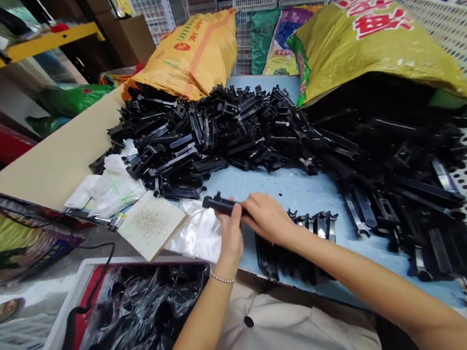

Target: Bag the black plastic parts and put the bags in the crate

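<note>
Black plastic part [218,202] lies across both grips, long axis 9 to 3 o'clock: my left hand [232,239] closes on its middle, my right hand [268,216] on its 3 o'clock end, just above the table [302,190], loose pile [229,131] at 12.

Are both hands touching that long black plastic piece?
Touching. The head view shows the left hand and right hand both gripping the black plastic piece, no gap.
</note>
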A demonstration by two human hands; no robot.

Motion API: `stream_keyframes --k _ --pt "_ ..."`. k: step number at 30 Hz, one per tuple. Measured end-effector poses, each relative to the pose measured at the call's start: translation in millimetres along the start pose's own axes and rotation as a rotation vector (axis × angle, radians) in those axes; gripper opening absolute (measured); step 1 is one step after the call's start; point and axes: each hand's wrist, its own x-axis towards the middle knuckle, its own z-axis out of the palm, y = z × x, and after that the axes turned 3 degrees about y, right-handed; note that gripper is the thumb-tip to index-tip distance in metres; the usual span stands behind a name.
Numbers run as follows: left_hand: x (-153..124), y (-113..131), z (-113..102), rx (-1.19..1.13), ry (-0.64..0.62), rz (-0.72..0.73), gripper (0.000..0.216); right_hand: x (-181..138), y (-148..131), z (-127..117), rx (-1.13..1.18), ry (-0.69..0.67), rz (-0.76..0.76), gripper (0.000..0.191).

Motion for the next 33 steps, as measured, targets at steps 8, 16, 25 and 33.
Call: stream_keyframes --k 8,16,25,33 --pt "-48.9 35.5 16.3 0.16 -0.404 -0.242 0.054 -58.4 17.3 -30.1 0.117 0.285 0.08 0.031" --pt "-33.9 39.3 15.9 0.309 -0.287 -0.019 0.049 -53.9 9.7 -27.0 0.584 0.047 0.256 0.045" --pt "-20.0 44.6 12.2 0.313 -0.215 -0.113 0.04 -88.8 -23.1 0.6 0.088 0.133 -0.151 0.033" --pt "-20.0 3.2 -10.9 0.446 -0.397 -0.398 0.055 -157.6 6.6 3.2 -0.091 -0.031 0.627 0.065"
